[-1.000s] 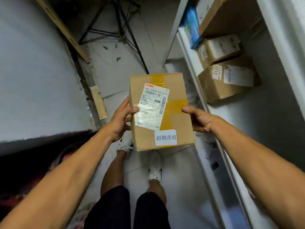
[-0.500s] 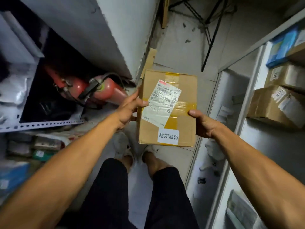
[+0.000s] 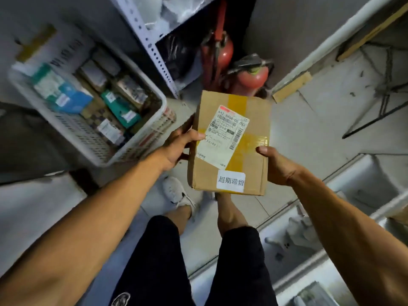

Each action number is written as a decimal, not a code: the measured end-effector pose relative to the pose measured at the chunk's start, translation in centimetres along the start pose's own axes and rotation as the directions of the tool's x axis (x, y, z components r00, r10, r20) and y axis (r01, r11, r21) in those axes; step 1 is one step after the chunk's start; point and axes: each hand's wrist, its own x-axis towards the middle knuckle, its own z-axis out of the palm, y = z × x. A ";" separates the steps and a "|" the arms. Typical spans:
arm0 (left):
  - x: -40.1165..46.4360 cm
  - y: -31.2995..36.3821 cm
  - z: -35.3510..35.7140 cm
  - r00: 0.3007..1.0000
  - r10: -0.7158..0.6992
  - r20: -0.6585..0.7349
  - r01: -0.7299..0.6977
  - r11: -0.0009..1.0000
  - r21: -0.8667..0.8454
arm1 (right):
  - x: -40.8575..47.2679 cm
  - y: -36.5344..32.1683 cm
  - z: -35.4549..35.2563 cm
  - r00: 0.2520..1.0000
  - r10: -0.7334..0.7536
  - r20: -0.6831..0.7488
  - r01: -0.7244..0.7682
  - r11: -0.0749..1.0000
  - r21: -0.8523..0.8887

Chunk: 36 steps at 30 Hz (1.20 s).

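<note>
Shipping label [image 3: 223, 135] on top face of cardboard box [image 3: 254, 111]: top line reads approx. "642 X468-00 033", 1st char uncertain; barcodes + small print below too blurred to read. White sticker [image 3: 231, 181] at near edge, same face: "超期滞留", black print. Labels on pkgs in white basket [image 3: 88, 133]: illegible.

The floor [image 3: 309, 129] is grey. A white basket [image 3: 84, 133] full of small boxes sits at the left. Two red fire extinguishers [image 3: 251, 78] stand by a grey wall [image 3: 287, 29]. White shelves [image 3: 362, 171] line the right.
</note>
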 end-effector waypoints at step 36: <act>3.2 -10.6 -38.9 0.914 0.009 -0.405 -0.277 0.742 -0.610 | 38.5 -8.0 30.4 0.916 0.392 -0.088 -0.390 0.815 -0.428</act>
